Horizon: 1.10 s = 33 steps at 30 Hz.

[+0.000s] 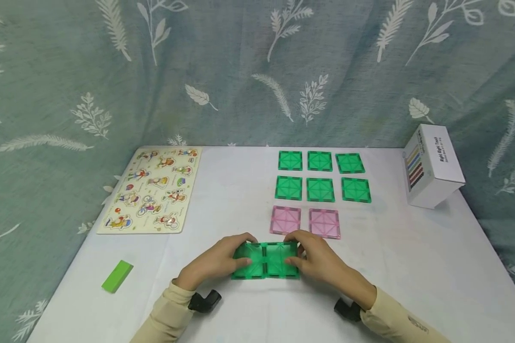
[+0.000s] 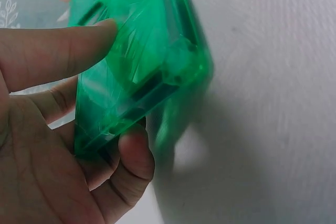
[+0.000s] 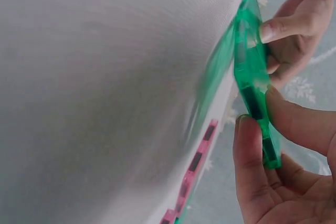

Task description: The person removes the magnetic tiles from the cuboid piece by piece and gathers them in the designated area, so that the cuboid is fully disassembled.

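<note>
Two translucent green square magnetic tiles meet edge to edge in the head view, low in the middle. My left hand (image 1: 214, 261) pinches the left green tile (image 1: 254, 255), thumb on its face and fingers behind. On the other side, my right hand (image 1: 324, 259) grips the right green tile (image 1: 279, 257) by its outer edge. Both wrist views show the pair held tilted, a little off the cloth. Just beyond the hands lie two pink tiles (image 1: 285, 220), side by side and slightly apart.
Behind the pink tiles, several green tiles (image 1: 289, 188) lie flat in two rows. A picture puzzle board (image 1: 148, 195) is at the back left, with a lime-green block (image 1: 118, 276) nearer the front. A white box (image 1: 431, 166) stands at the back right, by the curtain (image 1: 240, 47).
</note>
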Each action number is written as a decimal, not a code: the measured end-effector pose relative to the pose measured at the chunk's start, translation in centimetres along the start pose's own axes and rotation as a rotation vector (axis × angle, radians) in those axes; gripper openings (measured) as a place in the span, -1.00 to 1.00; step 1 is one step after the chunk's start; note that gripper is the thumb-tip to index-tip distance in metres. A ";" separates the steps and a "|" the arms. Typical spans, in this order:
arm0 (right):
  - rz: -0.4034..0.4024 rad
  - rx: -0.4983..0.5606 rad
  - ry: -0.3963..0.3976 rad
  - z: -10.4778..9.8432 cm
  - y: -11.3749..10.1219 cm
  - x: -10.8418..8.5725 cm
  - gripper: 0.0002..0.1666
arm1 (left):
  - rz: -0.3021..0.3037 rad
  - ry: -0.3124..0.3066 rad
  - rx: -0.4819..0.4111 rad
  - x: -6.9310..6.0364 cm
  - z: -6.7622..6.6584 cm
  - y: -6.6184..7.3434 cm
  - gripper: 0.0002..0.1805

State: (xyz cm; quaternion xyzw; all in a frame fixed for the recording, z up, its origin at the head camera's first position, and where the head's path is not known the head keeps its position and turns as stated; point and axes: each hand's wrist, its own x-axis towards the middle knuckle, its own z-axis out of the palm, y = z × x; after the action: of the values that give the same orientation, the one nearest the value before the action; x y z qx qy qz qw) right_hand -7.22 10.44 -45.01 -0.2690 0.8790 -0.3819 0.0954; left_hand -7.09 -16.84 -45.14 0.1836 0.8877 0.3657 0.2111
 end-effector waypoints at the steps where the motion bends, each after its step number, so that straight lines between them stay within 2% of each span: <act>1: -0.005 -0.003 0.003 -0.1 0.1 -0.1 -0.58 | 0.004 -0.004 -0.001 0.1 0.1 0.1 -0.59; 11: -0.044 0.026 0.033 -1.2 0.5 -1.4 -0.67 | 0.033 -0.049 0.015 1.4 0.6 0.8 -0.57; 19: -0.027 0.085 0.039 -3.2 1.3 -2.6 -0.69 | 0.057 -0.083 0.038 2.7 1.4 1.6 -0.56; 25: 0.070 0.134 0.140 -5.4 3.1 -3.4 -0.65 | 0.069 -0.095 0.076 3.5 2.0 2.6 -0.58; 29: 0.148 0.116 0.223 -7.7 4.5 -4.0 -0.63 | 0.096 -0.085 0.097 3.8 2.3 2.9 -0.55; 33: 0.217 0.103 0.304 -9.8 6.7 -4.6 -0.60 | 0.112 -0.077 0.103 3.7 2.7 3.2 -0.42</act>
State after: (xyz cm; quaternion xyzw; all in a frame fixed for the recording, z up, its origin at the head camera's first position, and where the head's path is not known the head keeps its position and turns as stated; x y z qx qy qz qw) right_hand -9.75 22.79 -43.26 -0.1069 0.8865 -0.4499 0.0159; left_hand -8.33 -11.44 -45.46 0.2574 0.8848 0.3236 0.2145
